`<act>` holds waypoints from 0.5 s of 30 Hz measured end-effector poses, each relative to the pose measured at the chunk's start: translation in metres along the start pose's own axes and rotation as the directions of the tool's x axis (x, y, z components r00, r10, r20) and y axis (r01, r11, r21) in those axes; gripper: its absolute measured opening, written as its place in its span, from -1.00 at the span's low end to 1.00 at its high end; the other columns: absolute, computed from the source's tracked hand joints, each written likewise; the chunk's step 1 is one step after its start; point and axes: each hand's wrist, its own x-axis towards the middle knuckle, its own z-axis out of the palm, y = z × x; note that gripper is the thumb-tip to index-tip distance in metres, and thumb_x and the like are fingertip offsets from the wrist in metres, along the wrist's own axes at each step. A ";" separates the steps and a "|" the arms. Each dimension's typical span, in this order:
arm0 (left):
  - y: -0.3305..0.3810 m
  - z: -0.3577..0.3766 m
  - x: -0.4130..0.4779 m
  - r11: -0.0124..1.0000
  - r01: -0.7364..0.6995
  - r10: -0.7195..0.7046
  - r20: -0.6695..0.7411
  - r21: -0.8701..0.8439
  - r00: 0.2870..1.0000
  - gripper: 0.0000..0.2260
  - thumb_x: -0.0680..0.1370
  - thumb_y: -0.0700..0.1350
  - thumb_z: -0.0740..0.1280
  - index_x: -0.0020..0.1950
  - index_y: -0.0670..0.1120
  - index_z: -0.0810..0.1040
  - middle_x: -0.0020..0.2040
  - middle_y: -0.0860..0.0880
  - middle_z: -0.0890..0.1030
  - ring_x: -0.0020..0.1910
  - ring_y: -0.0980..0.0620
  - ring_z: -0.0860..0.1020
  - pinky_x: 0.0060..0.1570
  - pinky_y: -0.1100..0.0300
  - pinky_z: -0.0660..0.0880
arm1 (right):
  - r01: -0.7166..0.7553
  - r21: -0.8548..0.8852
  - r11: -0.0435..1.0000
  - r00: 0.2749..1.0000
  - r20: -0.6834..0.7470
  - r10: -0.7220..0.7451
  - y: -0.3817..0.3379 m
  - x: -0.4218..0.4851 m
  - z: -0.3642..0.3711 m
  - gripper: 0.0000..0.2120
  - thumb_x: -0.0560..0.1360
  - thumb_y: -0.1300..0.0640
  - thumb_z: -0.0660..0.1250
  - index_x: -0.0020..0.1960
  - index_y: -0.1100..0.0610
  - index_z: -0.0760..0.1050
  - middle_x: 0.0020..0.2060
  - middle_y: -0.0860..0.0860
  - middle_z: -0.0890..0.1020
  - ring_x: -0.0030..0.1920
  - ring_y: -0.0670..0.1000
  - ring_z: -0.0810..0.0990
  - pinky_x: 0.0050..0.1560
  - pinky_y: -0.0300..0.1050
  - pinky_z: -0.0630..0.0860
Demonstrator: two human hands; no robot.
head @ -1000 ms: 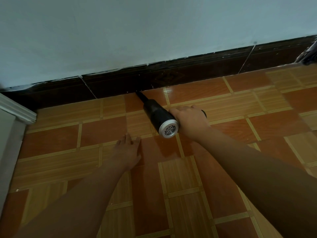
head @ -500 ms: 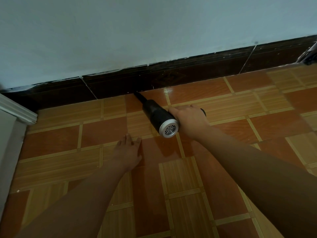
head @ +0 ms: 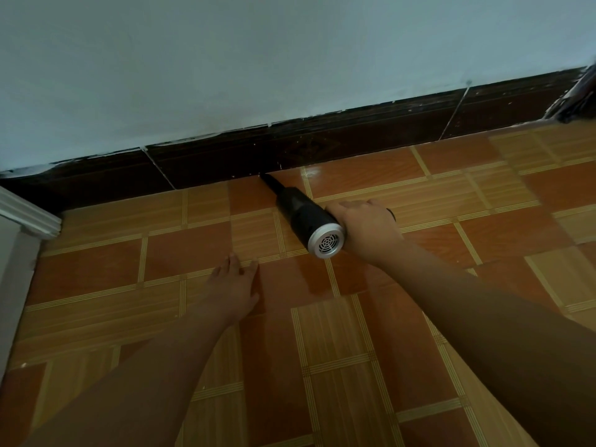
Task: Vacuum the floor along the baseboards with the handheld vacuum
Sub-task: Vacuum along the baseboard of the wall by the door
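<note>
1. Lying low over the floor (head: 354, 350), the handheld vacuum (head: 303, 214) is pointing its narrow black nozzle (head: 270, 182) up and to the left. The tip is touching, or all but touching, the foot of the baseboard (head: 322, 146).
2. Its long axis is running on a slant from the wall back toward the person. It is ending in a silver rear cap (head: 325, 243) whose round grille is facing the viewer.
3. The vacuum is looking short and stubby: a matte black barrel tapering to a slim crevice nozzle, the metal cap its only bright part.
4. The right hand (head: 367, 230) is curling around the handle on the vacuum's right side, just beside the cap. The grip is closed on it, and the hand is hiding most of the handle.
5. The nozzle is therefore lying ahead and to the left of the grip. In my judgement, working along the baseboard is calling for the right arm to slide sideways on that same slant, so the tip hugs the joint.
6. The left hand (head: 233, 285) is resting flat on the tiles, fingers straight and slightly spread, holding nothing. It is sitting nearer the person than the vacuum, apart from it, and seems to be propping the body.
7. Orange and wood-look tiles with pale stripes are covering the floor. The baseboard is showing dark brown, flecked with white paint, under a pale wall (head: 258, 59). White trim (head: 29, 214) is standing at the left edge, and a blurred dark object (head: 580, 98) at the far right is too unclear to name.
</note>
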 end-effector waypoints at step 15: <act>0.000 -0.001 -0.002 1.000 -0.002 0.002 0.000 -0.024 1.000 -0.40 0.65 0.05 0.05 0.57 -0.03 -0.20 0.54 -0.28 -0.13 0.55 -0.19 -0.09 0.49 0.02 -0.03 | 0.057 -0.050 0.997 0.998 0.030 -0.055 -0.011 0.014 0.002 -0.76 0.51 0.06 0.27 0.17 0.04 0.38 -0.02 -0.03 0.58 0.03 0.05 0.54 0.19 -0.01 0.28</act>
